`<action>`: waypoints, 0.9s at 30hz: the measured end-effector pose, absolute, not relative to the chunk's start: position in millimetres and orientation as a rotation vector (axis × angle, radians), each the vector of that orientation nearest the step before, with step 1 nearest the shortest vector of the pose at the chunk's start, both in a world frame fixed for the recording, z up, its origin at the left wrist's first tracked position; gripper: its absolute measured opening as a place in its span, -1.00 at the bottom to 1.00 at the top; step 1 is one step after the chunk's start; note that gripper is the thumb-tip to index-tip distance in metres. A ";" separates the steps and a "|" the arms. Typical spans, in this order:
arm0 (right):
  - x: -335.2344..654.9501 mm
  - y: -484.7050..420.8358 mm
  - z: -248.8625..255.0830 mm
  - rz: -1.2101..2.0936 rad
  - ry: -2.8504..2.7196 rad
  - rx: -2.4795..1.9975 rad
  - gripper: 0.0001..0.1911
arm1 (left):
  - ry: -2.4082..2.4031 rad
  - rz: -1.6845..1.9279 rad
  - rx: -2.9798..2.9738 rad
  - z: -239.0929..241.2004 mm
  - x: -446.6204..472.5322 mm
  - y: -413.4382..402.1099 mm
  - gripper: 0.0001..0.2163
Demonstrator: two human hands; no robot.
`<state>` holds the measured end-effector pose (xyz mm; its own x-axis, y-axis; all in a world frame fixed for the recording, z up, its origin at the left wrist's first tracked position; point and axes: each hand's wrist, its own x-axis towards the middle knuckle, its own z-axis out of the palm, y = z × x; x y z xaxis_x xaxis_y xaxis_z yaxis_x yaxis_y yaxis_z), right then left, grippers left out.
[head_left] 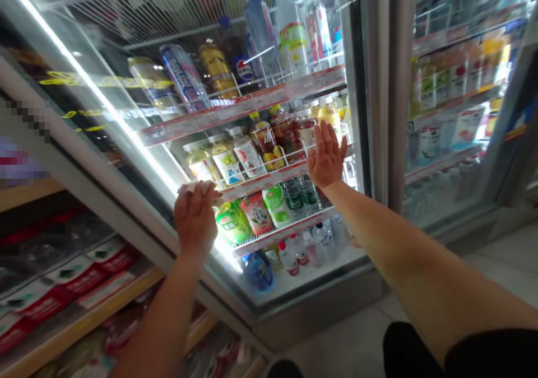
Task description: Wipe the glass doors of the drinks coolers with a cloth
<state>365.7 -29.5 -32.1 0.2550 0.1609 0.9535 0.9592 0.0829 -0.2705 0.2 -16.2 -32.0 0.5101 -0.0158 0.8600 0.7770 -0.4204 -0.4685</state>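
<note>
Currently left hand (195,218) clamps a cloth (197,187) on the fridge door glass (138,103), right hand (327,157) flat and spread beside it; wiping looks mid-way.

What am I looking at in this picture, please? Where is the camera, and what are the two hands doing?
The camera sits on a person's head and looks forward and down, so both arms reaching out are that person's own. In front stands a drinks cooler with a glass door. Behind the glass, wire shelves carry rows of bottles and cans. The left hand presses a small white cloth against the glass. The right hand lies flat and open on the same door, holding nothing. To the right is a second cooler with more drinks. At lower left, a wooden shelf holds red and white packets.
</note>
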 end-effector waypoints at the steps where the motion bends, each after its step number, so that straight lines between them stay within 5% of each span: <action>1: 365.5 -29.9 -32.0 -0.850 -1.163 -1.353 -0.35 | -0.678 -1.084 -1.776 -34.8 1.2 -17.2 -0.31; 8: 365.4 -31.4 -30.7 -0.821 -1.176 -1.392 -0.34 | -0.286 -0.648 -2.029 -77.7 -5.7 -21.5 -0.38; 15: 364.5 -33.0 -29.2 -0.811 -1.177 -1.420 -0.31 | -0.593 -0.964 -1.849 -87.0 -13.5 -22.5 -0.30; 20: 363.7 -34.3 -29.3 -0.842 -1.170 -1.437 -0.34 | -0.381 -0.715 -2.070 -129.3 -11.2 -31.2 -0.42; 27: 363.8 -35.3 -28.4 -0.834 -1.168 -1.441 -0.34 | -0.735 -1.057 -1.759 -104.6 -24.7 -19.1 -0.33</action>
